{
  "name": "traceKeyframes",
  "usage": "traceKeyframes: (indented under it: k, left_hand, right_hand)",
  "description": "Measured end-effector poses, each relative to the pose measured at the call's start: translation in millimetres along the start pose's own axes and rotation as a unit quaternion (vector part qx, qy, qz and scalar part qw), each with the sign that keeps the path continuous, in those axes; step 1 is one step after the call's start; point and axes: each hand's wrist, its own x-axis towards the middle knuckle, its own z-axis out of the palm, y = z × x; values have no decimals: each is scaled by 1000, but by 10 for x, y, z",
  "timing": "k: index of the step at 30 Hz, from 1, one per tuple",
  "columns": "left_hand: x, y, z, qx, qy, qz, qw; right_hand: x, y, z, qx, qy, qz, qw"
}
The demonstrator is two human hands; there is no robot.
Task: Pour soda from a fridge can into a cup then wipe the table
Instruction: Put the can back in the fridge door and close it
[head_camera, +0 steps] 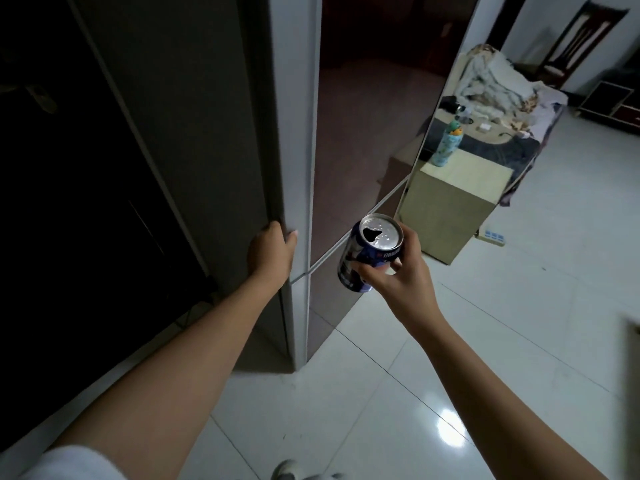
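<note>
While our left hand (272,251) curls round the edge of the fridge door (294,133), our right hand (398,271) grips the can (367,252) at frame centre, its top already open. No cup is in view; pouring and wiping are, we judge, still left.

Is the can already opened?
Yes, open: the can in the right hand shows a dark hole in its lid.

Fridge (298,133) stood left of centre; left hand (270,254) gripped its door edge. Can (367,258), held in right hand (401,275), lay right of it. Cabinet (460,199) with bottle (446,143) on top stood behind, bed (512,109) beyond.
</note>
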Motion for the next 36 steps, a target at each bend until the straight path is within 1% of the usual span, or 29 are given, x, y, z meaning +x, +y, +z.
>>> traceKeyframes:
  k: [4,8,15,20,23,28,36]
  left_hand:
    - [-19,-33,-9,10,6,16,1000]
    - [-7,-47,-29,-3,2,24,1000]
    - [-19,-38,-66,-7,-15,21,1000]
    - [-297,110,35,-19,-39,40,998]
    - [-529,254,168,-31,-53,53,997]
    - [-912,518,382,-14,-81,85,993]
    - [-1331,968,680,13,-95,141,985]
  right_hand:
    - [-53,50,10,-5,16,9,1000]
    - [-116,100,24,-4,20,18,1000]
    - [-197,182,-16,-8,29,27,999]
    - [-226,245,-147,-17,22,21,999]
    - [-290,250,-286,-24,24,18,999]
    - [-493,287,-635,-26,47,17,998]
    - [-812,470,-1248,-34,90,29,995]
